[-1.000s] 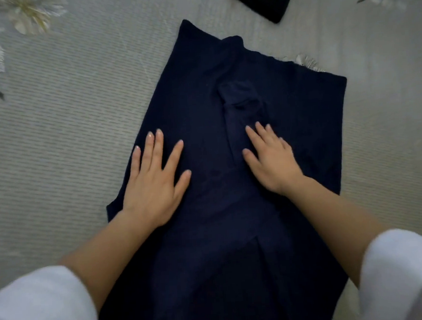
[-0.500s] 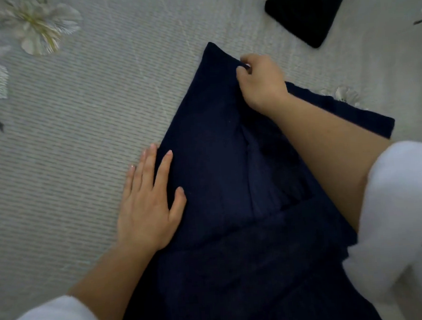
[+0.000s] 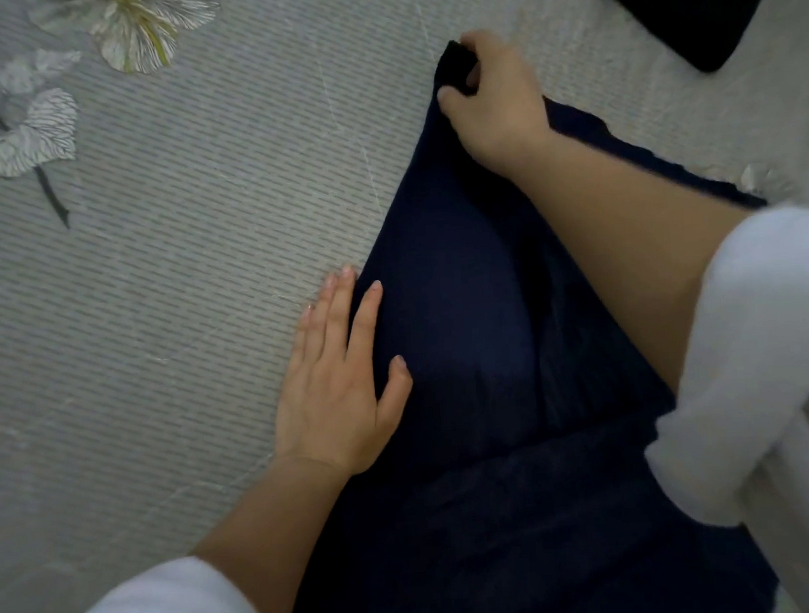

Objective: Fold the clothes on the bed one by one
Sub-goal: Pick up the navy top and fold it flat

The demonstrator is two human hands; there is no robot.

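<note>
A dark navy garment (image 3: 460, 312) lies spread on the grey bed, running from the bottom of the view up to the upper middle. My right hand (image 3: 494, 97) reaches across it and grips its far top corner, fingers and thumb curled round the bunched cloth. My left hand (image 3: 340, 376) lies flat with straight fingers on the garment's left edge, partly on the bedspread. White sleeves cover both upper arms. My right forearm hides part of the garment's right side.
A folded black cloth (image 3: 696, 4) sits at the top right corner. The grey striped bedspread (image 3: 178, 272) has printed pale flowers (image 3: 134, 24) at the top left. Open bedspread stretches to the left of the garment.
My right hand left the garment's middle, reached to its far top corner and took hold of it. My left hand slid to the left edge. The view shifted left.
</note>
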